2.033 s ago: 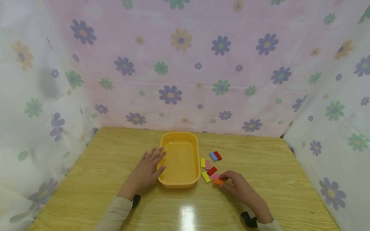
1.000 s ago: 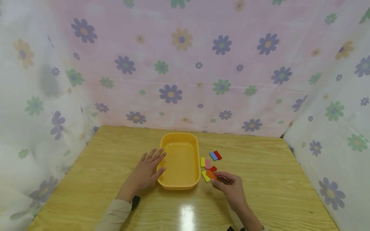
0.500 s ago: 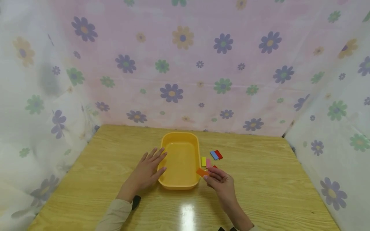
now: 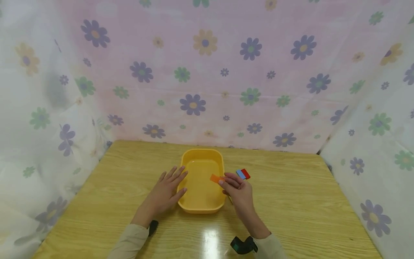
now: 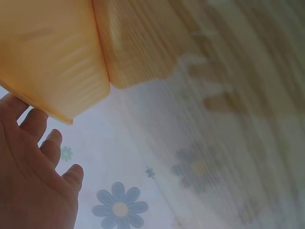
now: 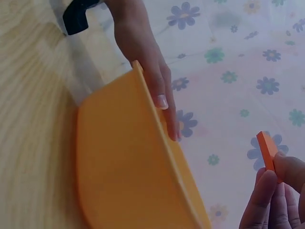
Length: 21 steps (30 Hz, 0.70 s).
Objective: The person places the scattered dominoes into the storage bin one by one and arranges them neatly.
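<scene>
A yellow-orange tub (image 4: 201, 209) stands on the table with nothing inside it. My left hand (image 4: 162, 190) lies spread over its left rim, fingers extended; the left wrist view shows the fingers (image 5: 35, 123) at the rim. My right hand (image 4: 238, 194) pinches an orange block (image 4: 216, 178) between thumb and fingers, over the tub's right side. In the right wrist view the orange block (image 6: 268, 149) stands out from the fingertips, above the rim. A blue block (image 4: 240, 174) and a red block (image 4: 245, 173) lie side by side beyond my right hand, which hides most of the other blocks.
The wooden table (image 4: 129, 172) extends around the tub on both sides. A flowered cloth (image 4: 207, 82) hangs behind it and along both sides. Black straps (image 4: 243, 245) sit at the wrists.
My right hand has carried the orange block leftward and away from me, from among the other blocks to over the tub. My left hand has stayed on the rim.
</scene>
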### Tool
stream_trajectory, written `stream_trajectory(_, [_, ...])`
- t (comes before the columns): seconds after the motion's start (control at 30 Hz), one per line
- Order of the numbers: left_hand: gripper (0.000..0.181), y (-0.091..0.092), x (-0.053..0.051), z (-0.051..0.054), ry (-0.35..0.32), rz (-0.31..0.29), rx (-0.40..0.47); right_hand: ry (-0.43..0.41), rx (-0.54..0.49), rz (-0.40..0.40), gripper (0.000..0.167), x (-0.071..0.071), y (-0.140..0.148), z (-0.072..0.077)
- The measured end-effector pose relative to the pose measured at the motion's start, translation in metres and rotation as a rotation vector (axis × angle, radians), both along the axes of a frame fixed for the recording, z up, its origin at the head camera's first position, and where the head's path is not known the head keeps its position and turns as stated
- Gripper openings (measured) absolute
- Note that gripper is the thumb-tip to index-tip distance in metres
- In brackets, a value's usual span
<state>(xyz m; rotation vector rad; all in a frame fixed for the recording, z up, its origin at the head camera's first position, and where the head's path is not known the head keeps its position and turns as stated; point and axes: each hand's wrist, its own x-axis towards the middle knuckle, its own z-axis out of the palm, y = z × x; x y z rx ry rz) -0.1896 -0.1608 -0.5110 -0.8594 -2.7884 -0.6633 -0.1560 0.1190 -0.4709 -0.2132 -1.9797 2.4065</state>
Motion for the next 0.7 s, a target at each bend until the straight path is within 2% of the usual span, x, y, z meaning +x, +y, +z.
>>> stream_trajectory(0.2, [0.060,0.002,0.001,-0.001,0.009,0.004,0.010,0.023,0.047,0.004,0.037,-0.025,-0.008,0.010])
stream_trajectory(0.47, [0.060,0.005,0.003,0.004,-0.006,-0.001,0.020,0.055,0.134,-0.006,0.027,-0.059,-0.022,0.028])
stream_trajectory(0.7, [0.060,0.003,0.003,0.006,-0.005,0.016,0.001,0.075,0.180,0.023,0.025,-0.096,-0.046,0.024])
